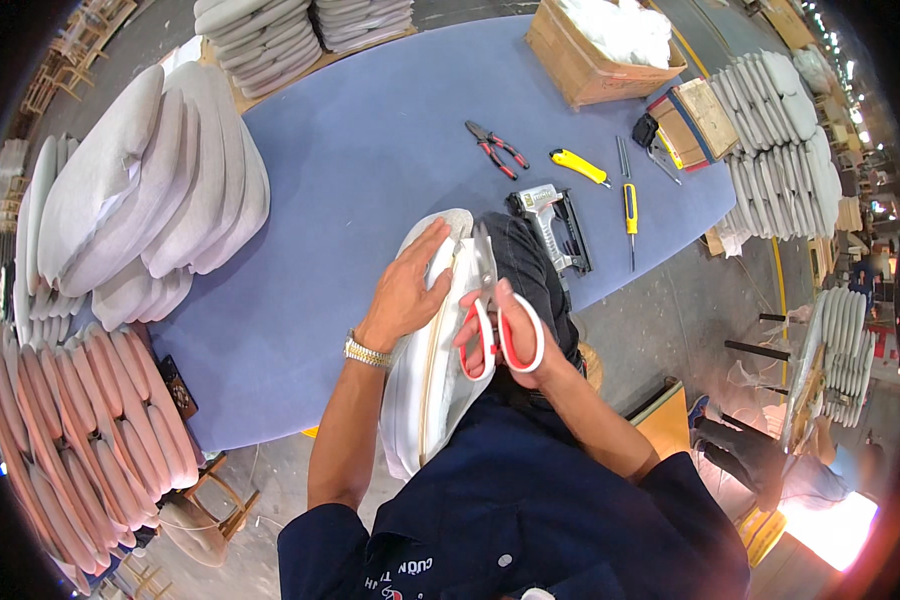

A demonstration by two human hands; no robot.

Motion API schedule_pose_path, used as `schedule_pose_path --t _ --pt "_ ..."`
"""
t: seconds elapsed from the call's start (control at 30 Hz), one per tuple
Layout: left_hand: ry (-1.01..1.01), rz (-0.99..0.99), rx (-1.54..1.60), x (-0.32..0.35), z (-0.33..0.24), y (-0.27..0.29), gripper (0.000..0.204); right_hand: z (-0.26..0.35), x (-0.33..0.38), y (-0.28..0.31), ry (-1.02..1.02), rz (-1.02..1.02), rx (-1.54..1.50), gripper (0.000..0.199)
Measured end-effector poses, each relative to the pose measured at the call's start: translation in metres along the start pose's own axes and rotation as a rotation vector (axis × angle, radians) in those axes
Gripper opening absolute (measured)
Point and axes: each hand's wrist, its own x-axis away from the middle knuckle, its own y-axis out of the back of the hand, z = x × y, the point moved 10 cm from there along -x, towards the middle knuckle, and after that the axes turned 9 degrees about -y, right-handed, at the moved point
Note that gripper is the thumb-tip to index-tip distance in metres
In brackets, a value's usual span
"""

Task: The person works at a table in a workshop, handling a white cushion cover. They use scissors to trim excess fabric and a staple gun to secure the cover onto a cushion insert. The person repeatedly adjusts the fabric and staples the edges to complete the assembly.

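Note:
A light grey seat cushion (425, 370) stands on edge against my lap, its white side and a tan seam facing up. My left hand (415, 285) lies along it with the fingers stretched out, pressing on the fabric near its far end. In my right hand (520, 340) is a pair of scissors (484, 262) with red and white handles, thumb and fingers through the loops. The blades point away from me, right beside the cushion's edge and a strip of white material. Whether they touch the fabric I cannot tell.
On the blue-covered table (340, 150) lie pliers (495, 150), a yellow utility knife (580, 167), a staple gun (552, 228) and a yellow screwdriver (630, 210). A cardboard box (570, 65) stands at the back. Stacked grey cushions (150, 170) and pink ones (85, 440) fill the left. A person (770, 460) is at far right.

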Motion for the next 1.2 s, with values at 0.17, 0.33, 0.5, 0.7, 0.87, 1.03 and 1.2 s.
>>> schedule_pose_path --t 0.17,0.33,0.5,0.7,0.87,1.03,1.2 --pt "-0.021 -0.016 -0.001 -0.004 0.005 0.000 0.061 0.002 0.003 0.005 -0.029 0.067 0.039 0.076" --pt "-0.034 -0.024 0.036 -0.006 0.009 -0.003 0.062 -0.012 0.000 -0.008 -0.112 0.097 0.045 0.071" --pt "-0.020 -0.005 0.047 -0.006 0.008 -0.001 0.061 -0.011 0.004 -0.009 -0.117 0.107 0.106 0.072" --pt "-0.041 -0.003 0.038 -0.008 0.005 -0.001 0.061 -0.014 0.003 -0.015 -0.115 0.105 0.105 0.071" --pt "-0.041 0.002 0.017 -0.006 0.005 0.000 0.061 -0.014 -0.005 -0.022 -0.072 0.075 0.047 0.070" --pt "-0.042 -0.005 0.017 -0.007 0.004 0.001 0.060 -0.009 -0.010 -0.019 -0.015 0.009 0.099 0.069" --pt "-0.034 0.014 0.005 0.000 0.000 -0.001 0.058 -0.011 -0.002 -0.015 0.028 -0.061 0.047 0.066"
